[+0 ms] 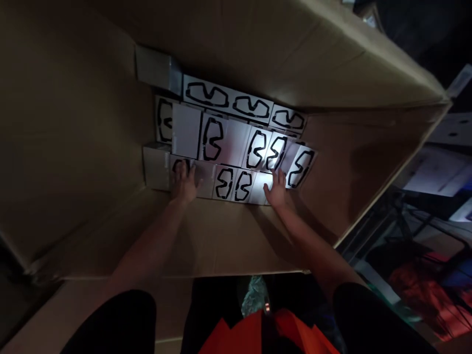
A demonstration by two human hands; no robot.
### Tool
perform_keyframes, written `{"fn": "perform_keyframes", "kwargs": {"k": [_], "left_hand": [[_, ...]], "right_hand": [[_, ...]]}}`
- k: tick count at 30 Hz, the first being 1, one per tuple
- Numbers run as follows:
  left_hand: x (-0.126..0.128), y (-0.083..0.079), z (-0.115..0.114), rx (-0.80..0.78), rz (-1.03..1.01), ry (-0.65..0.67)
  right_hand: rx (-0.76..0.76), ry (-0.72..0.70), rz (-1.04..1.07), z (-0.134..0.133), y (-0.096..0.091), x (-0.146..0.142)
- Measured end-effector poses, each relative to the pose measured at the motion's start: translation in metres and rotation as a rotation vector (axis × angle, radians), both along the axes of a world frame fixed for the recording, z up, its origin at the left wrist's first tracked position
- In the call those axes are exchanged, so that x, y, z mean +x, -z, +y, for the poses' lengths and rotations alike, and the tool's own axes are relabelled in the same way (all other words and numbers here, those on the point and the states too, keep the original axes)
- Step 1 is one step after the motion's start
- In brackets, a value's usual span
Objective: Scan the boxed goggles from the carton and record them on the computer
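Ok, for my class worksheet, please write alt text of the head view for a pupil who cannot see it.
A person's left hand and right hand, both open, are at the nearest row of small pale boxes inside a large, open cardboard box. The small boxes sit in rows, many marked in black.

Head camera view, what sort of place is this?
Probably a warehouse or packing area, though the dark surroundings leave that unsure. A large cardboard carton holds rows of small pale boxes, many with similar black outlines, and the person wears something bright orange-red.
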State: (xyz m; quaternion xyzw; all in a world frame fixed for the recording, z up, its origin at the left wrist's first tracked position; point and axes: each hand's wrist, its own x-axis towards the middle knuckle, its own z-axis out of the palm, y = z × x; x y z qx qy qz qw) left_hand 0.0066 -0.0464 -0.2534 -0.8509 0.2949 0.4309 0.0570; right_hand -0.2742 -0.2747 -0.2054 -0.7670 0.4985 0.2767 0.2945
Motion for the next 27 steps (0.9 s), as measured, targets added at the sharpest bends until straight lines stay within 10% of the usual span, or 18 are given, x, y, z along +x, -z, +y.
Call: {"fn": "perform_keyframes", "kwargs": {"k": [9,14,19,22,27], "left_hand": [[-0.099,-0.013,-0.102,-0.132,0.083,-0.113],[-0.19,-0.026,-0.171,-0.368,0.279,-0.185],[-0.263,-0.058,-0.201,-0.248,0.329,-0.227],[-0.251,-0.073,-0.196,-0.185,0.2,-0.2],[-0.151,-0.082,-0.17,-0.217,0.077,0.015]], "right_hand": [[-0.279,0.304,0.029,-0.14,0.004,0.015],[-0.124,0.118,0.122,-0.125,0.011,0.009],[-0.034,0.144,0.181,-0.084,0.003,0.004],[-0.06,0.323,0.172,-0.068,0.003,0.013],[-0.002,0.396,0.027,-0.04,0.011,0.079]]}}
